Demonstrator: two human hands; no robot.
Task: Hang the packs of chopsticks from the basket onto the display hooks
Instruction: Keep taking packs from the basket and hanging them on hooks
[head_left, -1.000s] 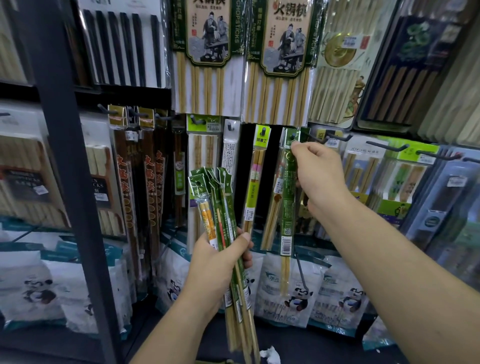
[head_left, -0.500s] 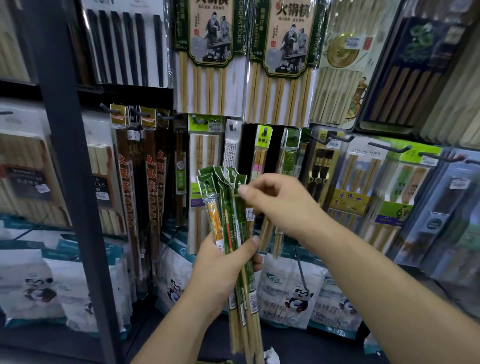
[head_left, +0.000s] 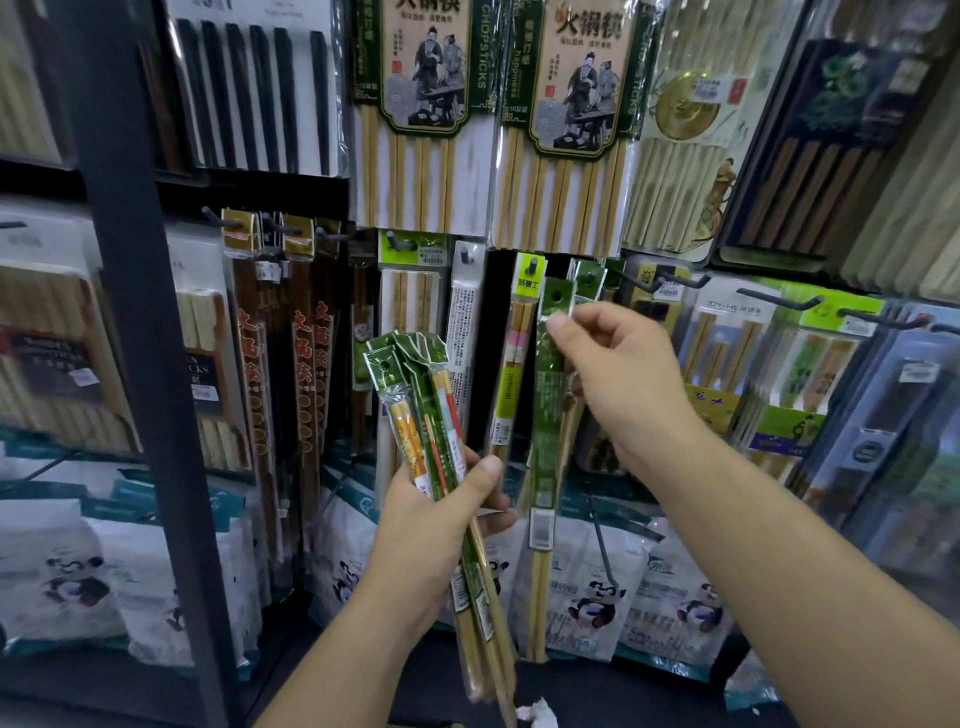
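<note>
At the rack: our right hand (head_left: 623, 374) pinches one pack (head_left: 545, 415)
Left hand (head_left: 431, 514) grips the bundle (head_left: 415, 395); next, we'd thread its hole onto the hook (head_left: 588, 281)

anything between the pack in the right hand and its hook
Nothing visible blocks it. The right hand pinches the green pack below its hole, just left of the matching hung packs. The left hand holds the bundle lower left, clear of the path.
</note>
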